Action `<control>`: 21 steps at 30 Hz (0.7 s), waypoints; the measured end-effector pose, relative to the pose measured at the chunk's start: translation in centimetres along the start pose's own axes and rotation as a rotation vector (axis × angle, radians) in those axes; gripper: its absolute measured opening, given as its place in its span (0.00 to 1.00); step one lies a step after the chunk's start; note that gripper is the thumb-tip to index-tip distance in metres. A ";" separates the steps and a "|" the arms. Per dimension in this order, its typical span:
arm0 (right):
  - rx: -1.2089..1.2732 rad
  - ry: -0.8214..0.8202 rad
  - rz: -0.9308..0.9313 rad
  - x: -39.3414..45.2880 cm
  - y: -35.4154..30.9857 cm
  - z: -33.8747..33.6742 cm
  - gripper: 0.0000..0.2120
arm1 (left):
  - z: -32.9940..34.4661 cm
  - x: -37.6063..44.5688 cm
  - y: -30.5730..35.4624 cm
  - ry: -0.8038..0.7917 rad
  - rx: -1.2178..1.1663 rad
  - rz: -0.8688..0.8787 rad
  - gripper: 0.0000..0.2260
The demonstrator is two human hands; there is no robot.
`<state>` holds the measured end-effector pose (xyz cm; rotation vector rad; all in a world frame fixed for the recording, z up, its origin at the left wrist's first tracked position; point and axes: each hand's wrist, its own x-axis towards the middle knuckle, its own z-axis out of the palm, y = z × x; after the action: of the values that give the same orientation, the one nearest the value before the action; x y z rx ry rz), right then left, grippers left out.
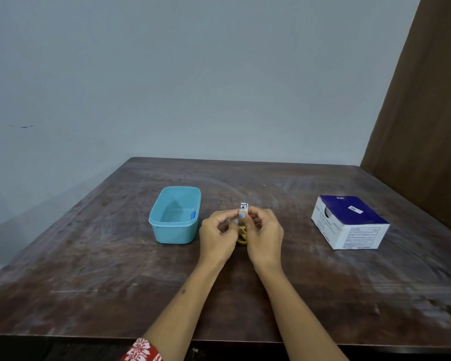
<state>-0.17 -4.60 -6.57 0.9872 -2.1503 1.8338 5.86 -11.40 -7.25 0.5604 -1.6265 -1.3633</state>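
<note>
Hands: left hand (218, 237) and right hand (264, 234) are meeting mid-table, fingertips facing each other, so this is looking like two-handed fiddly work rather than carrying.

What they're holding: a small white piece (244, 206) is poking up between the fingertips at 12 o'clock from the hands. It's too tiny to say what it really is.

Right grip: thumb and forefinger are pinching the white piece near its top, probably keeping it steady and upright.

Left grip: the fingers are curling in on the lower end of the same piece, so I'm reading that as a pinch too, maybe pulling or peeling against the right hand.

Blue spot: there's a blue dot right under the white piece. Can't tell if it's a cap or a painted nail.

Yellow thing (242, 237): it's peeking out between the palms, at 6 o'clock from the white piece. Whether it's being held or lying on the table (115, 282) is hidden.

Blue tub (176, 230): it's sitting open at 9 o'clock from the hands, near enough to drop things into, with a little blue bit (193, 214) lying inside.

Box (349, 220): the blue-and-white carton is waiting at 3 o'clock, well apart, I'm guessing as the supply.
</note>
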 end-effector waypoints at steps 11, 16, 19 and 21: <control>-0.396 -0.009 -0.293 -0.6 -0.4 -0.3 0.05 | -0.1 0.0 0.6 0.114 -0.121 0.027 0.07; -0.522 -0.038 -0.220 -0.5 -0.1 -0.3 0.05 | 0.0 0.0 0.6 0.099 -0.062 0.061 0.07; -0.447 0.033 -0.281 -0.6 -0.5 -0.3 0.06 | -0.1 0.0 0.6 0.118 0.059 0.093 0.08; -0.393 0.083 -0.276 -0.8 -0.8 -0.2 0.06 | -0.1 0.0 0.7 0.145 0.081 0.111 0.08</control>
<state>0.82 -4.14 -6.24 1.0293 -2.0872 1.2444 6.09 -11.22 -6.56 0.5941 -1.5760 -1.1536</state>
